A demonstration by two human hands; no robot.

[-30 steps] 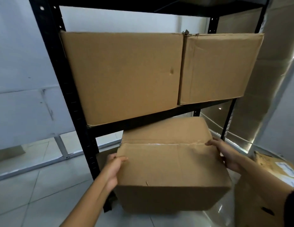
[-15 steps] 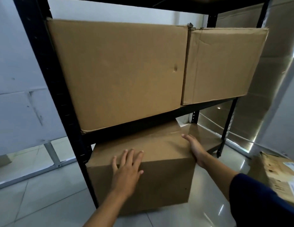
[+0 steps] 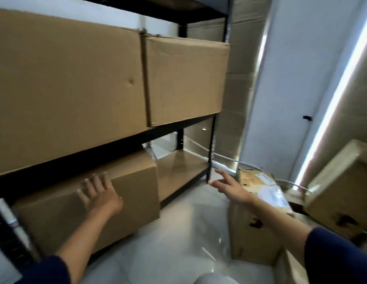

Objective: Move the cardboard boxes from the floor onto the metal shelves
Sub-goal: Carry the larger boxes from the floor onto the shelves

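A plain cardboard box (image 3: 92, 203) sits at the left end of the black metal rack's bottom shelf (image 3: 178, 173), its front face reaching the shelf's front edge, while the right end of that shelf lies bare down to the brown board. The person's left hand (image 3: 100, 194) is spread flat against the box's front top edge, fingers (image 3: 90, 184) straight and blurred, curled round nothing. The right hand (image 3: 229, 186) hangs in the air off the shelf's front right corner, fingers straight and splayed, holding nothing and touching nothing. On the shelf above, a large cardboard box (image 3: 66, 89), cut off at the left, stands tight against a smaller cardboard box (image 3: 186, 78). On the tiled floor (image 3: 178, 232) to the right stands a labelled cardboard box (image 3: 258, 222), partly hidden behind the right forearm; its label is too blurred to read. Further right a tilted cardboard box (image 3: 340, 191) is smeared and cut off by the picture's edge, so I can't tell what it rests on.
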